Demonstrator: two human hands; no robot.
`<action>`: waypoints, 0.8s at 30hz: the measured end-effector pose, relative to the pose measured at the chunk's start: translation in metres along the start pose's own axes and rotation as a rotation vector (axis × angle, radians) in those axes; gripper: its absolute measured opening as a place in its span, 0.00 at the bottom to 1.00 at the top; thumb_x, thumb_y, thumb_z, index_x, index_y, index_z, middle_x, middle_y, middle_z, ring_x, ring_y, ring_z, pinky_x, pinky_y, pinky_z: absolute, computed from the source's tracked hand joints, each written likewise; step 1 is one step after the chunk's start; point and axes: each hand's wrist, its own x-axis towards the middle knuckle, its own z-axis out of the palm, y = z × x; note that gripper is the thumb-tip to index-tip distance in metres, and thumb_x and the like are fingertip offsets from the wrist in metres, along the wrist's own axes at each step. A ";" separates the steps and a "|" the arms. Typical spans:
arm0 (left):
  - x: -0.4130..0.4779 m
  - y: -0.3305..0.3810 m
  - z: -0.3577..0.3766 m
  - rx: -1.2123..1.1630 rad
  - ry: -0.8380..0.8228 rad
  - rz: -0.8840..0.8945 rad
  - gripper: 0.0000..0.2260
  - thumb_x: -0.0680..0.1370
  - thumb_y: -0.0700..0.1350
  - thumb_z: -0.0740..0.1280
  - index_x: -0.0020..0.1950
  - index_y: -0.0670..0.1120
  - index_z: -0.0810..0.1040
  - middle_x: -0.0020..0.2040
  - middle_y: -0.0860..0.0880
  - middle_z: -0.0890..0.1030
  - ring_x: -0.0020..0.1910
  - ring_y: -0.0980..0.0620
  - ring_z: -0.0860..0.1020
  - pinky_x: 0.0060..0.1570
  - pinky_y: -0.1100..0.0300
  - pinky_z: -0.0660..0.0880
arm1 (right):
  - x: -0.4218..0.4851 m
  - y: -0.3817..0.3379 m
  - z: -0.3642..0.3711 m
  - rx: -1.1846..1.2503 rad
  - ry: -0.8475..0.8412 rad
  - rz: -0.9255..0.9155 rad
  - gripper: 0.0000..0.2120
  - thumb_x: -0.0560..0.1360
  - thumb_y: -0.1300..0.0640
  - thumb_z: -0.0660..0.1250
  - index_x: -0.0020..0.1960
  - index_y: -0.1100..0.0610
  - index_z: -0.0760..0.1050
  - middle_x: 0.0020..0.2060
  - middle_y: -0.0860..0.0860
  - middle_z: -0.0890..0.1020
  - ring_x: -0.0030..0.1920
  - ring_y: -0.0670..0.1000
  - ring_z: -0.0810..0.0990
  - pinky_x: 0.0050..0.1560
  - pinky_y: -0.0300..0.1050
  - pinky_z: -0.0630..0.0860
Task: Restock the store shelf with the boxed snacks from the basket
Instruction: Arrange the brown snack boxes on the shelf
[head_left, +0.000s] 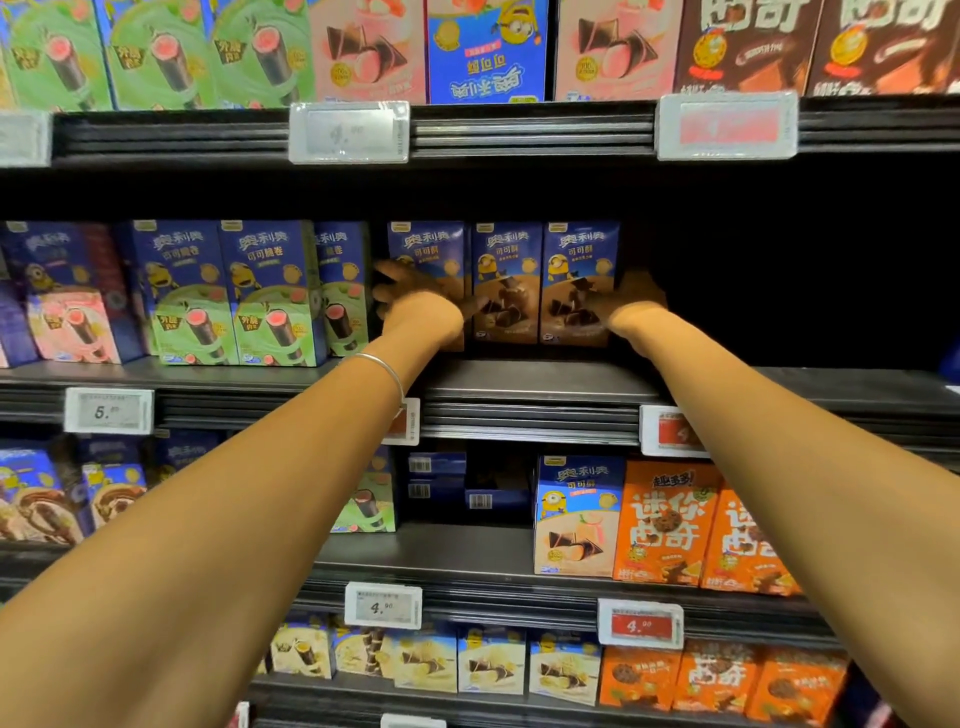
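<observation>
Three blue-and-brown chocolate snack boxes (506, 270) stand upright side by side on the middle shelf (519, 379), set back from its front edge. My left hand (415, 306) lies with spread fingers against the left side and front of the leftmost box (428, 244). My right hand (634, 304), blurred, rests flat against the right side of the rightmost box (579, 254). The row sits between my two hands. The basket is not in view.
Green-fronted boxes (260, 296) stand just left of the row. To the right the shelf is a dark gap (789, 291). Stocked shelves run above and below, with orange boxes (670, 519) lower right. Price tags (670, 431) line the shelf edges.
</observation>
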 end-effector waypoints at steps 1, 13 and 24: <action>-0.003 -0.001 -0.001 0.001 0.002 0.029 0.62 0.73 0.65 0.76 0.83 0.37 0.35 0.83 0.34 0.51 0.82 0.34 0.56 0.78 0.43 0.59 | 0.002 0.000 -0.001 0.013 0.018 0.017 0.31 0.77 0.41 0.69 0.73 0.57 0.69 0.68 0.58 0.75 0.66 0.60 0.75 0.63 0.52 0.74; -0.022 -0.005 -0.017 0.348 0.075 0.428 0.48 0.74 0.55 0.71 0.84 0.42 0.46 0.83 0.33 0.50 0.79 0.31 0.61 0.71 0.40 0.73 | 0.018 -0.028 -0.009 -0.029 0.177 -0.225 0.38 0.73 0.35 0.69 0.77 0.48 0.63 0.77 0.56 0.64 0.77 0.64 0.61 0.74 0.59 0.63; 0.012 0.007 -0.040 0.731 0.336 0.689 0.39 0.78 0.64 0.68 0.84 0.51 0.58 0.80 0.42 0.65 0.80 0.37 0.62 0.81 0.34 0.44 | 0.028 -0.046 -0.008 -0.252 0.116 -0.471 0.29 0.77 0.33 0.62 0.75 0.42 0.67 0.75 0.53 0.68 0.76 0.64 0.63 0.74 0.61 0.61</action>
